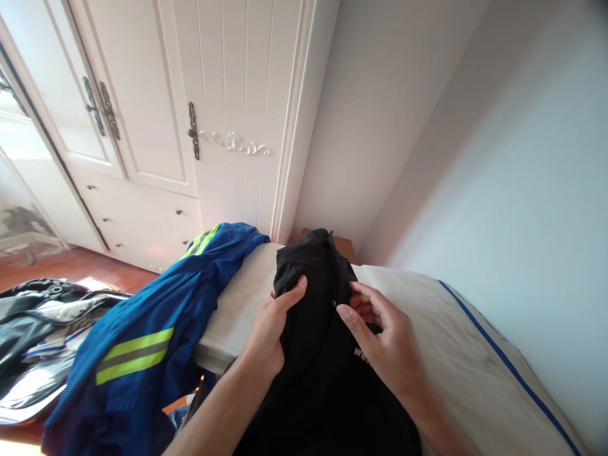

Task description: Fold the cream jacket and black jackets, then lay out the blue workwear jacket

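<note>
We note the tall white wardrobe (237, 63) at the back, with the plain pale wall (522, 158) to the right. Below these, a cream-covered surface (475, 373) with a blue stripe along its right part. We see a blue garment (190, 304) with yellow-and-grey bands draped over its left end, hanging down. The black garment (308, 367) is at centre, lifted in front of us over the cream surface, right of the blue one. At lower left, an open bag (47, 323), its contents jumbled.

We find the left hand (266, 329) clamped on the black garment, thumb on top, other fingers hidden. The right hand (387, 332) is at its edge, thumb and forefinger tips apart; we cannot tell whether cloth is pinched. Smallest: pale lettering (361, 356), partly hidden, and a round fastener (334, 304) beside the right thumb.
</note>
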{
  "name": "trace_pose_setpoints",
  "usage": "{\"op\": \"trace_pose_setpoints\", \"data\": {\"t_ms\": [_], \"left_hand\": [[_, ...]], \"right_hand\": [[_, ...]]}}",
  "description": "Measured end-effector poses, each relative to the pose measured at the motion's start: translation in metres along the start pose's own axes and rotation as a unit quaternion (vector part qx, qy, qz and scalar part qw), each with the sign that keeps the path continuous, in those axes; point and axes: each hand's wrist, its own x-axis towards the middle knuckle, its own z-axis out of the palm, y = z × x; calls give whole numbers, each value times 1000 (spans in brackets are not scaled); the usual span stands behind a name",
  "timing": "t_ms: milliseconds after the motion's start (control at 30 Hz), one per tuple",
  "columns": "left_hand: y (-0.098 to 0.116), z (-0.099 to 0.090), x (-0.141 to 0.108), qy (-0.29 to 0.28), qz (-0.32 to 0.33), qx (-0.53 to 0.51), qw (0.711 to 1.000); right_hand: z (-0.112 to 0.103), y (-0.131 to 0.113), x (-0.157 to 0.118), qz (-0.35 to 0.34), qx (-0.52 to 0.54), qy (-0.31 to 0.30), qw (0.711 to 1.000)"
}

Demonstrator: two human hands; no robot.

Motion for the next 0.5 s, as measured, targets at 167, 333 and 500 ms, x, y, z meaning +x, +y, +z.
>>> {"op": "trace_pose_setpoints", "data": {"t_ms": [167, 333, 500], "left_hand": [[-6, 4, -6, -4, 10, -7, 1000], [6, 1, -3, 7, -86, -38, 996], [15, -11, 12, -48, -228, -86, 969]], "right_hand": [[2, -5, 4, -9, -77, 45, 996], [-7, -3, 9, 99, 95, -23, 990], [-12, 5, 12, 198, 256, -52, 945]]}}
